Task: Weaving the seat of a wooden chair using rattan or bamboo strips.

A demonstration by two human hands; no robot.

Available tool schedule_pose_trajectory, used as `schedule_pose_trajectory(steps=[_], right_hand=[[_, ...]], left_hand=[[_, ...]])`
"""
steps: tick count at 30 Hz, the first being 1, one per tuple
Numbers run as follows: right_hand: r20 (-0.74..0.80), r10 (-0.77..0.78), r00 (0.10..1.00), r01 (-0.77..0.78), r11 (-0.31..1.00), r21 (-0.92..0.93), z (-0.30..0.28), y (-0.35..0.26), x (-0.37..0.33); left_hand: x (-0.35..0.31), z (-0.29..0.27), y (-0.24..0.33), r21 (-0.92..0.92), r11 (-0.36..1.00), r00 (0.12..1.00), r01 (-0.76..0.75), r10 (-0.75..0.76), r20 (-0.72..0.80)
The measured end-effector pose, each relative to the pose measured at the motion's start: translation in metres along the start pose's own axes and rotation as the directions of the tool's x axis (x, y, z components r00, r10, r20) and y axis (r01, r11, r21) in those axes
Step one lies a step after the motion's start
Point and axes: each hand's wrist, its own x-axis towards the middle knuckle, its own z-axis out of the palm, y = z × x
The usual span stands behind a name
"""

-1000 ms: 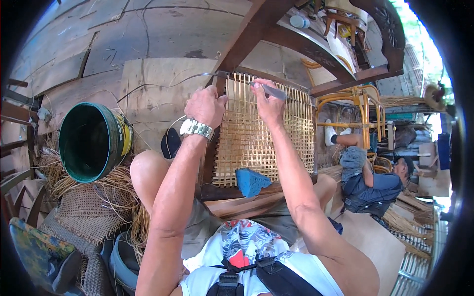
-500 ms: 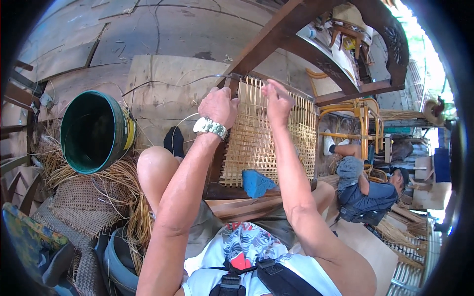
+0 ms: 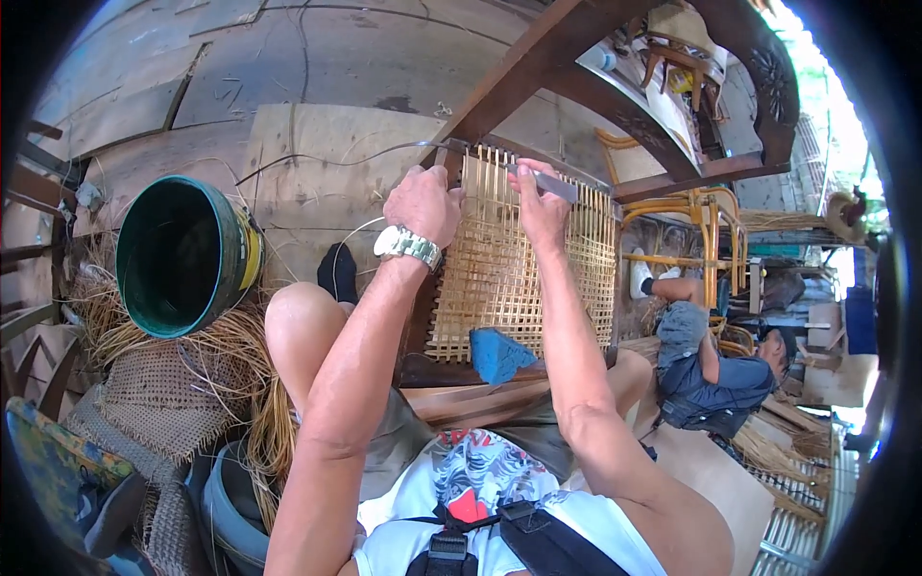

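Note:
A chair seat of open woven cane (image 3: 499,278) lies in front of me, set in a dark wooden frame (image 3: 415,331). My left hand (image 3: 424,206) is closed at the seat's left rail, its fingertips tucked out of sight; whatever they hold is hidden. Near the seat's far edge, my right hand (image 3: 544,213) grips a flat grey blade-like piece (image 3: 557,185) that points out to the right, over the weave. From the far left corner of the seat a thin dark strip (image 3: 355,154) curves away leftward. A blue block (image 3: 499,356) rests on the seat's near edge.
To the left stands a dark green bucket (image 3: 178,259), with loose cane strands (image 3: 254,355) heaped beside it. A carved chair back (image 3: 663,125) rises at far right. Beyond the seat, another person (image 3: 715,374) sits at right near a rattan frame (image 3: 706,235).
The grey blade-like piece now shows in my right hand, which has turned and come slightly lower. My left hand stays nearly where it was.

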Motion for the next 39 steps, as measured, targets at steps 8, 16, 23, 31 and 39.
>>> schedule_pose_trajectory(steps=[8, 16, 23, 31, 39], right_hand=[[-0.02, -0.396, 0.918, 0.361, 0.855, -0.372, 0.012, -0.005, -0.011], [-0.076, 0.193, 0.978, -0.171, 0.958, 0.229, 0.007, 0.005, 0.018], [0.032, 0.417, 0.908, -0.375, 0.779, 0.502, 0.002, 0.005, 0.03], [0.166, 0.587, 0.792, -0.486, 0.442, 0.754, 0.001, 0.012, 0.046], [0.236, 0.275, 0.932, -0.35, 0.852, 0.39, -0.013, 0.011, 0.059]], left_hand=[[-0.002, -0.003, -0.001, -0.003, 1.0, 1.0, -0.001, 0.001, 0.021], [0.0, 0.004, -0.003, -0.009, 1.0, 0.999, -0.006, 0.006, -0.042], [0.0, 0.009, -0.003, -0.016, 1.0, 0.998, 0.0, -0.001, -0.056], [0.004, 0.012, 0.0, 0.027, 0.998, 0.993, -0.062, 0.064, -0.103], [0.003, 0.011, -0.003, 0.012, 0.999, 0.998, -0.034, 0.035, -0.05]])
